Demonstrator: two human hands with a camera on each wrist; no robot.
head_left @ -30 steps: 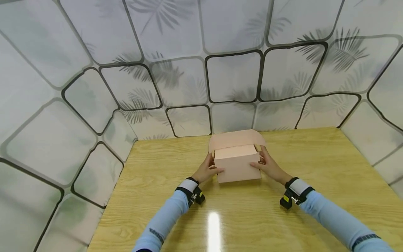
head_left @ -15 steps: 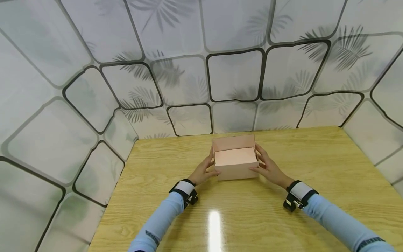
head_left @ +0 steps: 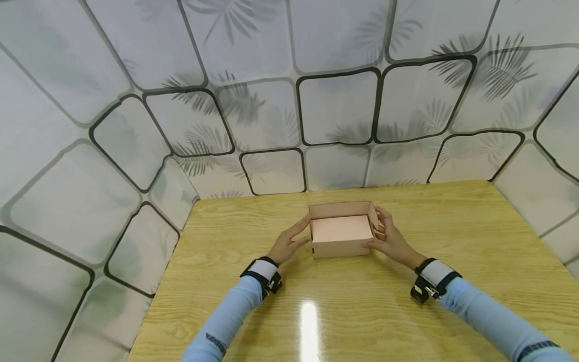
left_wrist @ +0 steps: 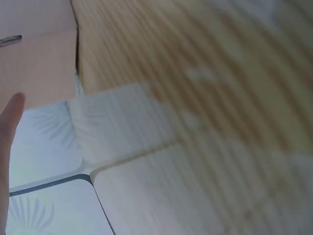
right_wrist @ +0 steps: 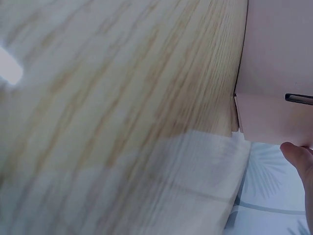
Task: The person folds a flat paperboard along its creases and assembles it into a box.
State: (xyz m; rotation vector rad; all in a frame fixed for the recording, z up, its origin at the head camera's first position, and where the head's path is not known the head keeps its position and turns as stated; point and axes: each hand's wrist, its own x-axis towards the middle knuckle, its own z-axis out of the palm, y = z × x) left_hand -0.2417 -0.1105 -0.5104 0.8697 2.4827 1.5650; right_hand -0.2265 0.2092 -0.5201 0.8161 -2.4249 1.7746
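A small pale pink cardboard box (head_left: 341, 249) stands on the wooden table in the head view. Its back wall rises behind a pale inner panel (head_left: 341, 229) that lies lower. At its left side my left hand (head_left: 286, 245) touches the edge with fairly straight fingers; the thumb is near the front corner. My right hand (head_left: 392, 244) holds the right side, thumb at the front corner and fingers behind the side wall. Both wrist views show a box face (left_wrist: 39, 68) with a dark slot and a thumb (right_wrist: 301, 159) at its edge. Most other fingers are out of these wrist views.
The wooden table (head_left: 217, 251) reaches back to a wall (head_left: 336, 110) printed with leaves and outlined blocks. A bright light reflection (head_left: 309, 327) lies on the tabletop in front of the box.
The raised flap with rounded corners behind the box is no longer seen. The box has shifted slightly right and tilted, showing more of its inner panel. The left hand's fingers have straightened.
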